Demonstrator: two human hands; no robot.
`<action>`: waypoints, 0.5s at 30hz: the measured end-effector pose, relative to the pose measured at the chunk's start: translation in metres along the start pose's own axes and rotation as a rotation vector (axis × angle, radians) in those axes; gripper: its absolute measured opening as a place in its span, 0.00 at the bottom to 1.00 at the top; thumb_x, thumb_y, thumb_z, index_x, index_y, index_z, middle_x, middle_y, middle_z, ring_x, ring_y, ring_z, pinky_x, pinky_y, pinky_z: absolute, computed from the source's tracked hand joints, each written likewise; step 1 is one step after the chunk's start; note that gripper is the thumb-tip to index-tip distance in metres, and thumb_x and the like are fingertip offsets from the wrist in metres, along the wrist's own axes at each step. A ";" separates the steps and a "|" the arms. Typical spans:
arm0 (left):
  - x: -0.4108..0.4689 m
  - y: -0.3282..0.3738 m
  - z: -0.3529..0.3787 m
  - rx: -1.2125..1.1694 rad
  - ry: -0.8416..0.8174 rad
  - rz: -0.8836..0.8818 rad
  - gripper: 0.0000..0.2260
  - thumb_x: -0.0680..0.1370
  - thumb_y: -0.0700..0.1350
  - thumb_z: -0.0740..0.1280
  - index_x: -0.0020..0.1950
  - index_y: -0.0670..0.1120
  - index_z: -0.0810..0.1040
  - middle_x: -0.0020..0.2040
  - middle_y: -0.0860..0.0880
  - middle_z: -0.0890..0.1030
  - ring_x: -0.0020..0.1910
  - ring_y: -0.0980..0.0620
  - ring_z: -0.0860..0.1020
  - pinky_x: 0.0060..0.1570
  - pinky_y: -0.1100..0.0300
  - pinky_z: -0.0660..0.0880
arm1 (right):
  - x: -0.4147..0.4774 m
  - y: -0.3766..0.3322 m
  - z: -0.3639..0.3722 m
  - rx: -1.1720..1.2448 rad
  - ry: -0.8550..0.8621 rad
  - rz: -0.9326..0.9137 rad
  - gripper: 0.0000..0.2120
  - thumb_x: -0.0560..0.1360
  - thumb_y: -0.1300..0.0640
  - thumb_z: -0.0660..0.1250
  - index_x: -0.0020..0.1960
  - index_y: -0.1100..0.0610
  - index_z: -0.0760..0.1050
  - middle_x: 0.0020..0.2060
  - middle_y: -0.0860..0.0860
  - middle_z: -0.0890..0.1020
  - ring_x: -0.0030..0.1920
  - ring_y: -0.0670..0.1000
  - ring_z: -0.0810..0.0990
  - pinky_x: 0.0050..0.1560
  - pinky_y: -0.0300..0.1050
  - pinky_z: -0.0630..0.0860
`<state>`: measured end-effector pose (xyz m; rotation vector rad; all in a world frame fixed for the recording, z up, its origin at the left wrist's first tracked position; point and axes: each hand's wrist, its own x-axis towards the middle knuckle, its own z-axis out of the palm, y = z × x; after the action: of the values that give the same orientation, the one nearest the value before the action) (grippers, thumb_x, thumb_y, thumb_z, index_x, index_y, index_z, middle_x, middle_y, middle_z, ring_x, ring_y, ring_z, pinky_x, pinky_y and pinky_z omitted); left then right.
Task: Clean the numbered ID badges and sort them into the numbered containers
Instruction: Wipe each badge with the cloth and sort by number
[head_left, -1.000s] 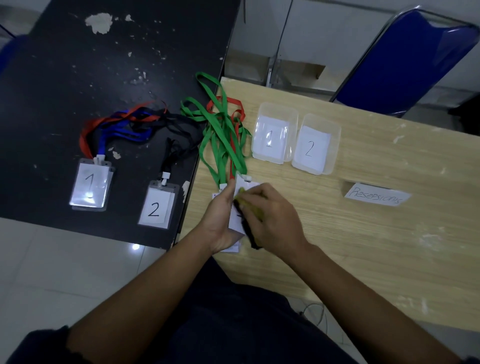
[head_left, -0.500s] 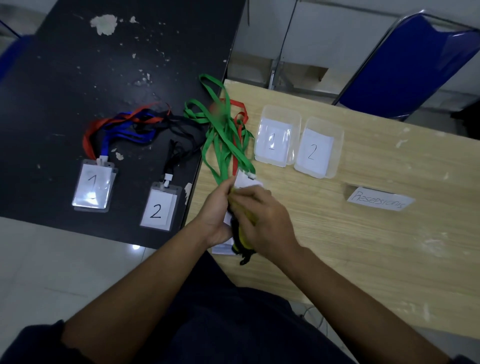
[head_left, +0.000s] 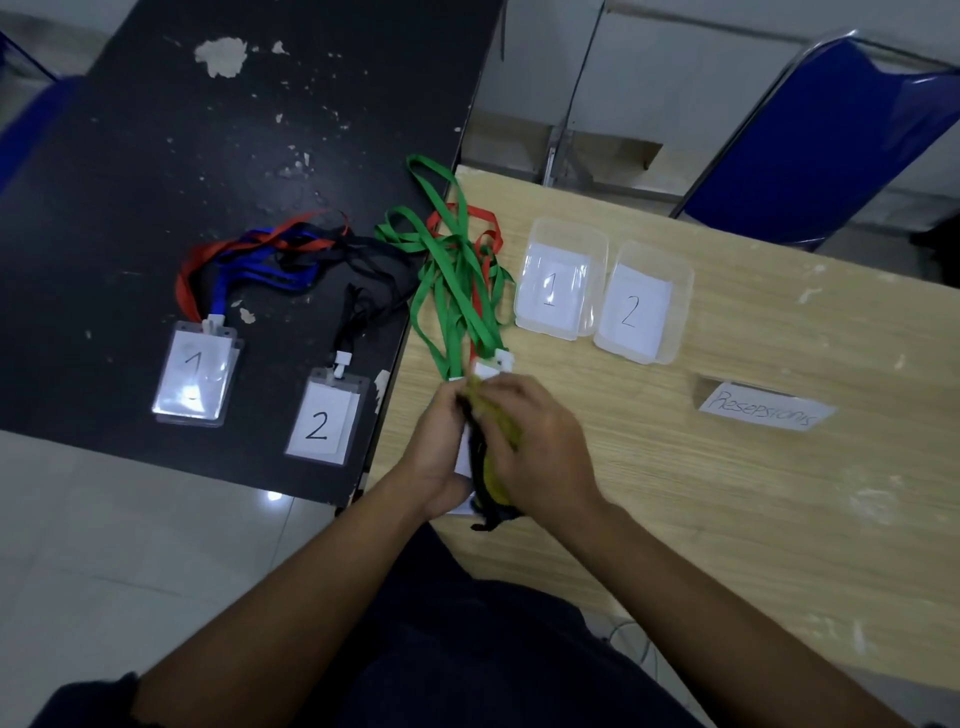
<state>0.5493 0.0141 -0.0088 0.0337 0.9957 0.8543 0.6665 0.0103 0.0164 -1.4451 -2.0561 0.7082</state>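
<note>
Badge (head_left: 487, 370) at the wooden counter's (head_left: 675, 493) near edge sits in the left hand's (head_left: 436, 452) curled fingers while the right hand's (head_left: 540, 452) fingers clutch a yellow-and-black cloth (head_left: 496, 470) against it, green lanyards (head_left: 452, 275), container 1 (head_left: 563, 233) and container 2 (head_left: 652, 255) beyond

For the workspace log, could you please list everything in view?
Chipped black table: one, black, left.
Light wooden table: one, beige, right.
Clear plastic container labelled 1: one, transparent, wooden table.
Clear plastic container labelled 2: one, transparent, beside it.
Clear badge marked 1: one visible, blue and red lanyards, black table.
Clear badge marked 2: one, black lanyard, black table.
Held badge: one, white, number hidden.
Green ribbon lanyards: several, green, wooden table's left edge.
Paper sign: one, white, wooden table.
Blue chair: one, blue, behind wooden table.
Yellow-and-black cloth: one, right hand.
Left hand: grips held badge.
Right hand: holds cloth.
</note>
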 end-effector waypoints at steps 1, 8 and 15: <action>-0.002 0.000 -0.001 -0.019 -0.003 0.006 0.21 0.81 0.53 0.56 0.64 0.43 0.80 0.59 0.41 0.81 0.59 0.44 0.81 0.61 0.53 0.77 | -0.008 -0.001 0.002 -0.014 -0.036 -0.045 0.12 0.77 0.59 0.67 0.59 0.53 0.81 0.55 0.48 0.80 0.51 0.50 0.81 0.44 0.47 0.79; -0.002 -0.005 0.012 0.097 0.001 0.039 0.19 0.84 0.54 0.54 0.59 0.45 0.80 0.51 0.45 0.84 0.49 0.48 0.82 0.50 0.55 0.77 | 0.013 0.020 0.000 -0.027 0.126 0.201 0.10 0.78 0.58 0.67 0.58 0.54 0.81 0.50 0.50 0.79 0.45 0.50 0.79 0.41 0.45 0.76; -0.007 -0.005 0.012 0.094 0.034 0.012 0.22 0.84 0.54 0.53 0.70 0.42 0.75 0.68 0.37 0.75 0.68 0.37 0.73 0.72 0.43 0.65 | -0.001 0.024 -0.005 -0.094 0.033 0.009 0.11 0.77 0.59 0.67 0.59 0.54 0.81 0.54 0.49 0.80 0.48 0.51 0.80 0.37 0.46 0.77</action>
<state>0.5600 0.0106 0.0012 0.1059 1.0678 0.8207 0.6866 0.0164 0.0042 -1.5088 -2.0837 0.5949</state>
